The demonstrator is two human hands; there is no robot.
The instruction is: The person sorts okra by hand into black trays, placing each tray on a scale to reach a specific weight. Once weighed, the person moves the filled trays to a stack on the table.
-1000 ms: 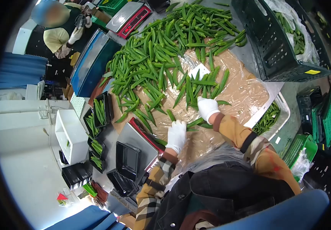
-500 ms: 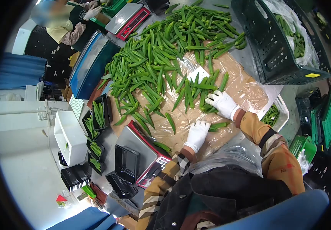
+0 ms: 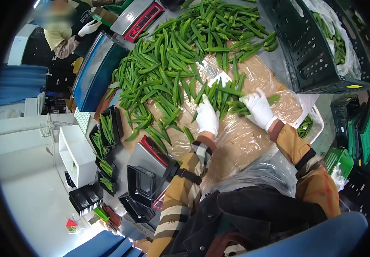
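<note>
"What's on the left?"

"Black rectangular plastic trays point(image 3: 117, 121) filled with slim green okra, then a silver-topped red scale point(image 3: 140, 155)."

"And the loose okra?"

"A broad heap of long, tapering, bright green okra pods point(image 3: 163, 70), lying every which way. They thin out toward the person, over a brown cardboard sheet under clear plastic film point(image 3: 232, 150)."

"How is the left hand placed?"

"The white-gloved left hand point(image 3: 207, 118) reaches forward, palm down, fingertips at the near edge of the loose pods. I can't tell whether they grip any."

"The right?"

"The white-gloved right hand point(image 3: 258, 110) angles inward over the cardboard, wrist bent, fingers curled round a small bunch of green pods point(image 3: 237, 107); ends poke out on both sides."

"Farther right?"

"A dark green perforated plastic crate point(image 3: 313, 60), with more okra in a clear bag."
</note>
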